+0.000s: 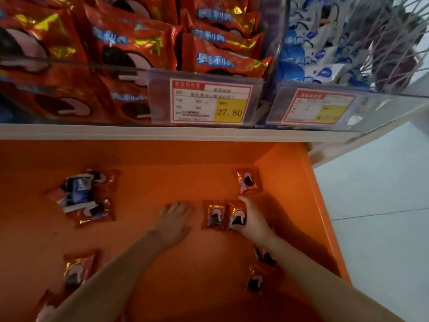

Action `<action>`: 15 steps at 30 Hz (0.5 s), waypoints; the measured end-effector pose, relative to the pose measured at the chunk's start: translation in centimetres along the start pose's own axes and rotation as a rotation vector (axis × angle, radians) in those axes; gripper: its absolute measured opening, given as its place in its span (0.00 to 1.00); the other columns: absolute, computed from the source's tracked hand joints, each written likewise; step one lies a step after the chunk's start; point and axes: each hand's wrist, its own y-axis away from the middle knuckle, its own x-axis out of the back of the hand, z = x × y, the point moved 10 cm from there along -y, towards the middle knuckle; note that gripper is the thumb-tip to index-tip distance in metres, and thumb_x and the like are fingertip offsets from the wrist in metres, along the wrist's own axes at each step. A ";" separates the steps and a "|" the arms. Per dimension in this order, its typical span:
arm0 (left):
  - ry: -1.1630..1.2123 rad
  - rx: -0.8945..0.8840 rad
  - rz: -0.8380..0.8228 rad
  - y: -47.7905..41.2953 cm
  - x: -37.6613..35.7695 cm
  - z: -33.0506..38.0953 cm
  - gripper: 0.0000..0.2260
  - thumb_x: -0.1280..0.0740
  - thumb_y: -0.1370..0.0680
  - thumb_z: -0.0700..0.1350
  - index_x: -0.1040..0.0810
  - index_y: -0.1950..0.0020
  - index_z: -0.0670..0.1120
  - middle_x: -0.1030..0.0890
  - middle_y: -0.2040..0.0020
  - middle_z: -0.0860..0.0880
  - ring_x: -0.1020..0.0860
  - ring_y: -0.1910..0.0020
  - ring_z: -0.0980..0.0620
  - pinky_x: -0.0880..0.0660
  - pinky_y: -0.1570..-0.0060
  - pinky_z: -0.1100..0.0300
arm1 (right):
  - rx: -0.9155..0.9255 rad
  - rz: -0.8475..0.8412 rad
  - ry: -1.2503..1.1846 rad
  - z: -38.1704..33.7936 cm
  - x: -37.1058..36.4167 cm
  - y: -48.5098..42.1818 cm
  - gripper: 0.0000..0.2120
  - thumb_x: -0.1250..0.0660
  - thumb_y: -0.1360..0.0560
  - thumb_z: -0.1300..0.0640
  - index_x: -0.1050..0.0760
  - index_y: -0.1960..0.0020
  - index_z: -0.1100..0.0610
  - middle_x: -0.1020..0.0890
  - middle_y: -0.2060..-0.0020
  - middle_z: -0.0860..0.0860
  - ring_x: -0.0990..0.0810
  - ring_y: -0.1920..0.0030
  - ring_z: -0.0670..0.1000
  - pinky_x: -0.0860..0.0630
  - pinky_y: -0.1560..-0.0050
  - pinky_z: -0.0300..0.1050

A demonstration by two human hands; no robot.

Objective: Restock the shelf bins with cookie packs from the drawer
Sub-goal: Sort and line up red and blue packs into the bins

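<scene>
Two red-bordered price tags up front: the left price tag [211, 102] has a yellow box reading 27.80, and the right price tag [318, 109] is too blurry to read. Off to the right is a pale tiled floor [383, 194], and there's a grey wire rack [390, 31] top right.

One orange drawer [290, 194] holds about ten orange cookie packs [214, 217] and one blue pack [77, 191]. Two hands, the left hand [176, 219] and the right hand [253, 219], are inside the drawer. Above the drawer stand two clear bins, an orange-filled bin [92, 89] and a blue-filled bin [325, 43], their packs too heaped to count, each fronted by one price tag [211, 102], two in all.
</scene>
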 end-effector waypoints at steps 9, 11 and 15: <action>0.460 0.280 -0.001 -3.1 0.0 -0.7 0.32 0.37 0.21 0.52 0.50 0.22 0.47 0.36 0.26 0.46 0.40 0.27 0.46 0.42 0.31 0.49 | 0.083 -0.034 0.012 -2.8 -1.7 -1.2 0.33 0.23 0.33 0.57 0.32 0.32 0.58 0.33 0.33 0.53 0.32 0.34 0.53 0.34 0.36 0.40; 0.526 0.320 -0.073 -3.6 -0.6 -0.6 0.34 0.33 0.23 0.47 0.47 0.23 0.47 0.35 0.28 0.44 0.37 0.28 0.44 0.39 0.31 0.48 | 0.064 -0.020 -0.012 -2.6 -1.3 -1.1 0.32 0.23 0.34 0.58 0.32 0.33 0.59 0.31 0.36 0.54 0.30 0.37 0.53 0.31 0.40 0.40; 0.576 0.318 -0.195 -3.9 -1.7 -0.2 0.27 0.29 0.27 0.45 0.32 0.29 0.47 0.31 0.33 0.44 0.31 0.34 0.45 0.33 0.35 0.58 | 0.045 0.043 -0.054 -2.4 -0.1 -0.6 0.30 0.23 0.33 0.58 0.32 0.36 0.58 0.28 0.41 0.53 0.28 0.39 0.53 0.28 0.40 0.46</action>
